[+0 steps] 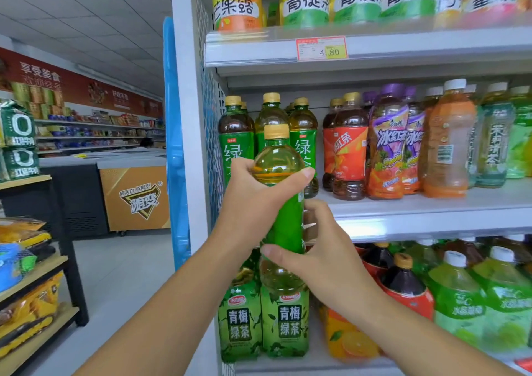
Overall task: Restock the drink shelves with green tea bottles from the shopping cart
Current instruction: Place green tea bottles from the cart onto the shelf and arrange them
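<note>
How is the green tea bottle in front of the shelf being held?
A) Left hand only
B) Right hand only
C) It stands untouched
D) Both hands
D: the left hand wraps the green tea bottle near its top, and the right hand grips lower down.

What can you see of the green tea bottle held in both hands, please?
A clear plastic bottle of yellow-green tea, tan screw cap on, bright green label round its body. It is held upright before the left end of the middle shelf, in front of like bottles. The left hand grips its shoulder; the right hand grips its lower label. Its base is hidden.
</note>
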`<state>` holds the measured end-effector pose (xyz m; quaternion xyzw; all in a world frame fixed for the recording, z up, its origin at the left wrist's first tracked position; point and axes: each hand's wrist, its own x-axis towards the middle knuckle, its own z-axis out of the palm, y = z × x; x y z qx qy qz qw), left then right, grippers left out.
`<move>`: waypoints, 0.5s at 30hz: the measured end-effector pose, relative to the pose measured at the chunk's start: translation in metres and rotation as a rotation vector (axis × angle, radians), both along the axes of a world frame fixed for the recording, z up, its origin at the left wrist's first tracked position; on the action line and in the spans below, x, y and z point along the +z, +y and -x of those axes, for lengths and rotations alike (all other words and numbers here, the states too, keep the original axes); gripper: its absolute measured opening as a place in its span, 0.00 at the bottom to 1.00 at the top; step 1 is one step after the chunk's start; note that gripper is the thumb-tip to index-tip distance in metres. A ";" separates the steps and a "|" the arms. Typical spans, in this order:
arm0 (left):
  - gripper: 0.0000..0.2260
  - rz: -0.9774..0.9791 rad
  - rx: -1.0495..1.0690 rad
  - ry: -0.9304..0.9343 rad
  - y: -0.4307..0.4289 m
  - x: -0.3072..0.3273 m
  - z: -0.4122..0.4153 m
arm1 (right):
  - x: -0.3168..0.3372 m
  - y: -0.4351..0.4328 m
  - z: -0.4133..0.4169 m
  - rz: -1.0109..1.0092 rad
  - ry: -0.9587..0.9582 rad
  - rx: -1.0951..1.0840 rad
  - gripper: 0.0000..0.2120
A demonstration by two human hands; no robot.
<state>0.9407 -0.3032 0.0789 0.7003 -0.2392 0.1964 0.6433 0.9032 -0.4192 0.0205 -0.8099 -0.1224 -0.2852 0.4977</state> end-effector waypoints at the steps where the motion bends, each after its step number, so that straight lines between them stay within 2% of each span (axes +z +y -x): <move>1: 0.32 -0.021 -0.065 0.020 0.002 0.003 0.000 | 0.002 -0.004 -0.001 -0.014 -0.018 0.021 0.28; 3: 0.36 -0.068 -0.298 0.072 0.014 0.009 -0.004 | 0.008 -0.017 0.000 -0.082 -0.004 0.159 0.24; 5: 0.32 -0.093 -0.511 0.142 0.024 0.012 -0.011 | 0.012 -0.027 0.002 -0.150 0.101 0.354 0.22; 7: 0.29 -0.080 -0.597 0.177 0.025 0.012 -0.013 | 0.012 -0.033 0.002 -0.174 0.245 0.477 0.22; 10: 0.29 -0.055 -0.464 0.142 0.015 0.008 -0.011 | 0.008 -0.034 0.003 -0.191 0.362 0.523 0.25; 13: 0.26 0.001 -0.267 0.037 0.004 0.004 -0.009 | 0.010 -0.027 0.007 -0.125 0.210 0.343 0.26; 15: 0.24 0.023 -0.219 0.000 -0.003 0.005 -0.006 | 0.013 -0.023 0.009 -0.056 0.093 0.189 0.25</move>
